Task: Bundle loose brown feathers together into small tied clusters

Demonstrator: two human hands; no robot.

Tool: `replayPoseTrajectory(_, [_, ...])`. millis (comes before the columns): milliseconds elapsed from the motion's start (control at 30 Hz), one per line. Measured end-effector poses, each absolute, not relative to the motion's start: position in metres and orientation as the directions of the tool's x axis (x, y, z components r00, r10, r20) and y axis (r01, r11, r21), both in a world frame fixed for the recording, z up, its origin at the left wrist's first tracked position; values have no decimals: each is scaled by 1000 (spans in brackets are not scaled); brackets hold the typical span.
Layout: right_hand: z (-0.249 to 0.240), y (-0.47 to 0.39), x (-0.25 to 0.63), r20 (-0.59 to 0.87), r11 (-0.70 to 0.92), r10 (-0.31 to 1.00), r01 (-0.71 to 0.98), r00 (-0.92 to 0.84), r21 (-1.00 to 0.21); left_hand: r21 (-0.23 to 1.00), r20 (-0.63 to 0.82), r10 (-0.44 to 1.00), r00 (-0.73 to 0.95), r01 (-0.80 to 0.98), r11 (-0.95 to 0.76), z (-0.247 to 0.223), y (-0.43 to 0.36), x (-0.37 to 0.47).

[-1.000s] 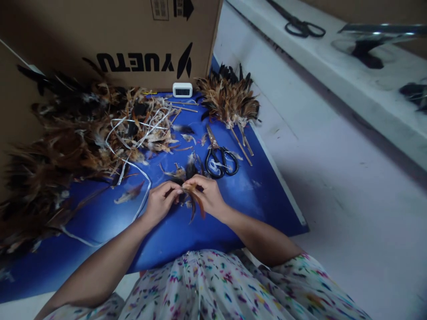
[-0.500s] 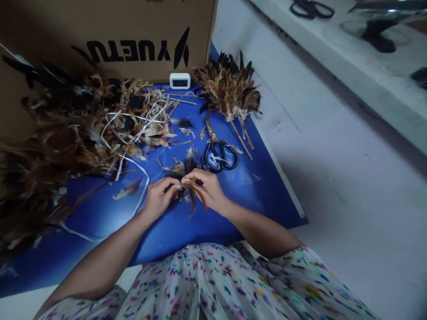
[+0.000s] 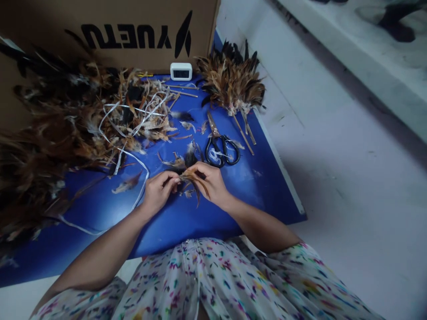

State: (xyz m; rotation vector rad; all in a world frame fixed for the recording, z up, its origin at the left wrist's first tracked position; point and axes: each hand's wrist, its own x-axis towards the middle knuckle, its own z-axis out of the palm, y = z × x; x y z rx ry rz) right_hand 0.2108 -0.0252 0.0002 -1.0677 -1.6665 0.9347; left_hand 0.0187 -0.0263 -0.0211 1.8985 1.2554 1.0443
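Observation:
Between my hands is a small bunch of brown feathers [image 3: 199, 181]. My left hand [image 3: 160, 188] pinches the bunch at its narrow end, thumb against fingers. My right hand [image 3: 211, 183] is closed around the wider part, and the feather tips stick out below its fingers toward me. Just beyond the hands, loose dark and grey feathers [image 3: 190, 156] lie on the blue table [image 3: 263, 186]. Black-handled scissors [image 3: 222, 150] lie past my right hand, blades pointing away, with a bit of white string in the handles.
A large heap of brown feathers [image 3: 66, 129] spreads across the left, with white strips [image 3: 140, 162] over it. Feather bundles on sticks [image 3: 233, 84] lie at the far right. A small white digital display [image 3: 181, 71] stands before a cardboard box [image 3: 140, 13]. A wall [image 3: 310, 146] borders the right.
The bunch has shifted slightly in my fingers, and its tips now point further right. The whole view has tilted a little; the scissors and feather heap stay where they were.

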Motion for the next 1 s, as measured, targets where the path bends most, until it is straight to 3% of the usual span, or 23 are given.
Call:
replayPoseTrajectory(567, [-4,-26,204,213,251,962,246,-171,-936,803,262,931,254,478,-356,-22,-28,20])
replayPoseTrajectory(800, [-9,-24,201,67,84,986,104,-154,-991,785,319,910,266,464,-411,-19,-28,21])
replayPoseTrajectory(1000, [-5,-22,200,-17,-16,986,5,-168,-1000,820,284,912,296,418,-391,-17,-27,20])
